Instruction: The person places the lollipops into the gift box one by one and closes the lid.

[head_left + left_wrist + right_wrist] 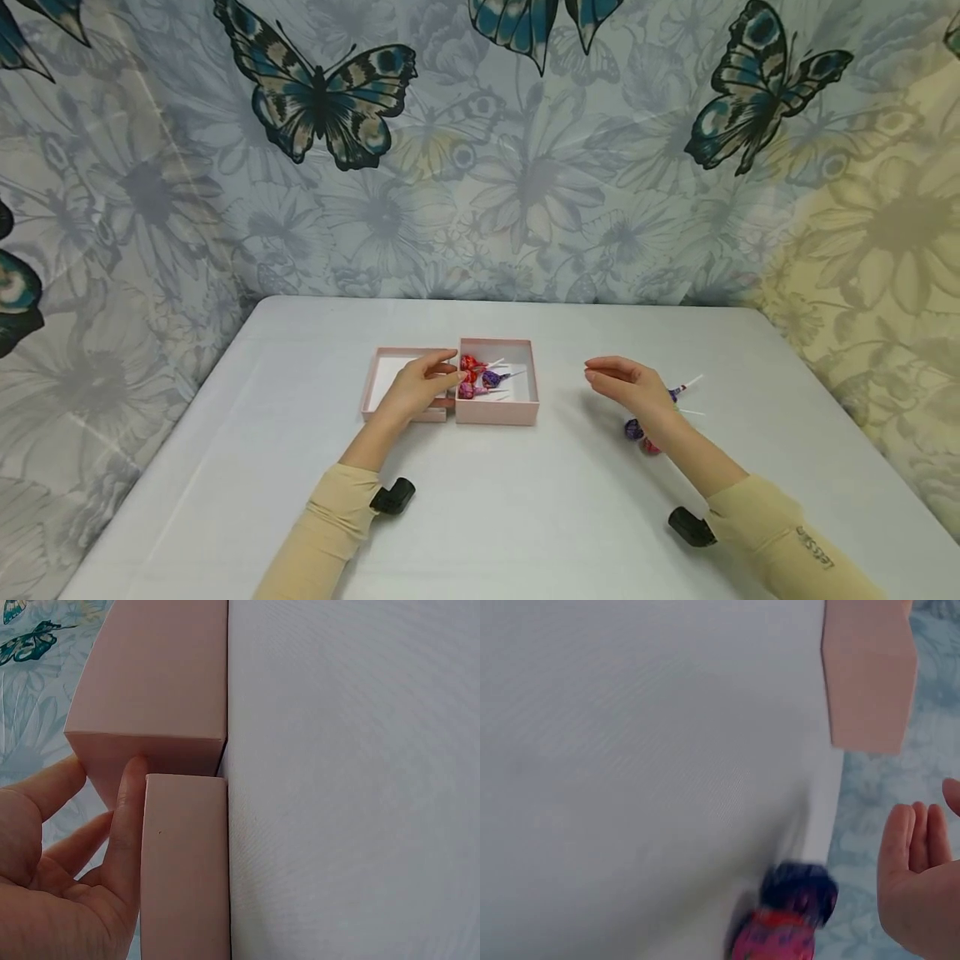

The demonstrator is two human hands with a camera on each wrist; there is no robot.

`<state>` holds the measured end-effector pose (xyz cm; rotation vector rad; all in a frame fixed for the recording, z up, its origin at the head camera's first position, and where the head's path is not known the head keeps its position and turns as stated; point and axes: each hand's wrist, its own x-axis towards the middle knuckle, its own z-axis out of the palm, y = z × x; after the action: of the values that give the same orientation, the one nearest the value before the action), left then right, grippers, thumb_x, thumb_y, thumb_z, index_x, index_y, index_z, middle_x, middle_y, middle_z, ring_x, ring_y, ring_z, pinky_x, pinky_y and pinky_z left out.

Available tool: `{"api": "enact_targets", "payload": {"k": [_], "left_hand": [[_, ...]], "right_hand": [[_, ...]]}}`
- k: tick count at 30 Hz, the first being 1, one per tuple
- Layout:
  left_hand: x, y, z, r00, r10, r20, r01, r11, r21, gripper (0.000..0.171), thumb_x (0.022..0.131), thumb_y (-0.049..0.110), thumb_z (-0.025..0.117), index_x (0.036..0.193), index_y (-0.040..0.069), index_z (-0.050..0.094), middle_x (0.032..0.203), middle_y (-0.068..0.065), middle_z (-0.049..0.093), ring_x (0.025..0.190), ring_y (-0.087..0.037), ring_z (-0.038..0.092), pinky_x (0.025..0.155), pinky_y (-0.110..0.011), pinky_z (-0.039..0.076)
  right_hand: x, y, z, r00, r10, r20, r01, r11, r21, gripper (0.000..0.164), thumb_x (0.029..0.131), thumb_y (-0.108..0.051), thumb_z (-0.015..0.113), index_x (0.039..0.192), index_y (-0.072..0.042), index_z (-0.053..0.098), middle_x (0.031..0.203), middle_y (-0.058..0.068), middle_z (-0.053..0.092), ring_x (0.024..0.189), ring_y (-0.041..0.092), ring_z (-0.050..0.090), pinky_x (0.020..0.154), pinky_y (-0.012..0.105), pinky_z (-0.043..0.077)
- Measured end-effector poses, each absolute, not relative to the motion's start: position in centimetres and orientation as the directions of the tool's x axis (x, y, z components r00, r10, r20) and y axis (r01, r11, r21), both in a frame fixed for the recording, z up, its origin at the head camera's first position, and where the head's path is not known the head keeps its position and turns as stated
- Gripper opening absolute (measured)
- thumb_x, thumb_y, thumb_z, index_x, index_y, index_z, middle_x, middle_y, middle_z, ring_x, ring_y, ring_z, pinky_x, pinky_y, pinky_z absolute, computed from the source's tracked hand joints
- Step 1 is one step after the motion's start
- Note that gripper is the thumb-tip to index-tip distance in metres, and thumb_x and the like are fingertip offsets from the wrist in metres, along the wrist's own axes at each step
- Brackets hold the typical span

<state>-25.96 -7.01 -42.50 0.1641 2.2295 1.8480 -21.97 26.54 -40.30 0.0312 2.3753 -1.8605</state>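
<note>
In the head view my left hand (416, 387) reaches over the lid (372, 385), its fingertips at the left wall of the pink box (497, 414). The left wrist view has a fingertip (135, 766) touching the box's side low down, between box and lid. Inside the box lie several wrapped lollipops (471, 390), red, pink and purple, with white sticks. My right hand (633, 387) hovers to the right of the box with nothing in it, thumb apart from the fingers in the right wrist view. Under its wrist lie more lollipops (633, 429), partly hidden by the arm.
A white table (525, 517) with rounded far corners carries everything. Cloth with butterflies and flowers (525, 192) hangs behind and beside it. Dark wrist cameras (392, 497) sit under both sleeves.
</note>
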Motion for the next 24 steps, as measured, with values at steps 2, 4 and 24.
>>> {"api": "enact_targets", "payload": {"k": [2, 4, 24], "left_hand": [[-26.0, -7.1, -42.5, -0.965, 0.235, -0.114, -0.069, 0.190, 0.979, 0.053, 0.094, 0.019, 0.068, 0.143, 0.011, 0.051, 0.126, -0.016, 0.058, 0.108, -0.029, 0.063, 0.074, -0.034, 0.061], [-26.0, -7.3, -42.5, -0.966, 0.231, -0.119, -0.075, 0.190, 0.979, 0.053, 0.094, 0.019, 0.068, 0.143, 0.012, 0.051, 0.127, -0.016, 0.058, 0.108, -0.029, 0.062, 0.074, -0.034, 0.061], [-25.9, -6.9, -42.4, -0.962, 0.248, -0.115, -0.071, 0.181, 0.981, 0.050, 0.095, 0.015, 0.066, 0.142, 0.010, 0.051, 0.126, -0.018, 0.057, 0.110, -0.031, 0.061, 0.076, -0.035, 0.060]], "right_hand": [[-21.5, 27.4, -40.3, -0.993, -0.055, -0.101, 0.082, 0.277, -0.958, 0.060, 0.092, -0.035, 0.069, 0.134, 0.003, 0.052, 0.130, 0.014, 0.059, 0.118, 0.026, 0.058, 0.099, 0.031, 0.050], [-21.1, 28.1, -40.2, -0.995, -0.056, -0.086, 0.064, 0.311, -0.948, 0.059, 0.092, -0.036, 0.069, 0.133, 0.004, 0.053, 0.128, 0.013, 0.061, 0.116, 0.024, 0.059, 0.097, 0.030, 0.051], [-17.7, 32.8, -40.3, -0.984, -0.163, 0.072, -0.169, 0.722, -0.671, 0.027, 0.090, -0.024, 0.073, 0.111, -0.007, 0.070, 0.109, 0.007, 0.069, 0.103, 0.028, 0.065, 0.077, 0.021, 0.057]]}}
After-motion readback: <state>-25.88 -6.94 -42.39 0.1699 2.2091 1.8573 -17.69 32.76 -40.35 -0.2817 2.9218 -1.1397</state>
